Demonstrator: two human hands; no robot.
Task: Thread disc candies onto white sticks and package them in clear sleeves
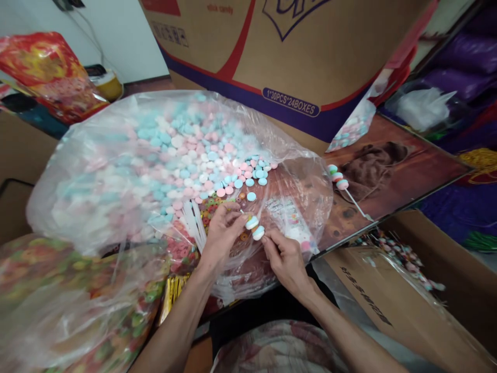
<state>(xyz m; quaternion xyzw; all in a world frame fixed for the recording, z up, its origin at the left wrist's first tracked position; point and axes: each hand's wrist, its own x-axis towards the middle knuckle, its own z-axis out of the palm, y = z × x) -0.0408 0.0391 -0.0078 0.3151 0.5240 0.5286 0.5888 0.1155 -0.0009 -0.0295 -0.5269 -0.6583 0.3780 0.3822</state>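
Two candy discs [255, 228] on a thin stick, pinched between left hand [221, 233] and right hand [285, 259], both closed on it, above the clear bag of pastel candies [116, 171]; finished candy stick [344, 189] lying apart on the brown surface [407, 171]; printed cardboard box [303, 52] behind.

Candy packing workroom: printed shipping carton [295, 57] beyond the grip, bulk bag of candy discs [155, 155], open cardboard boxes [407, 305] alongside.
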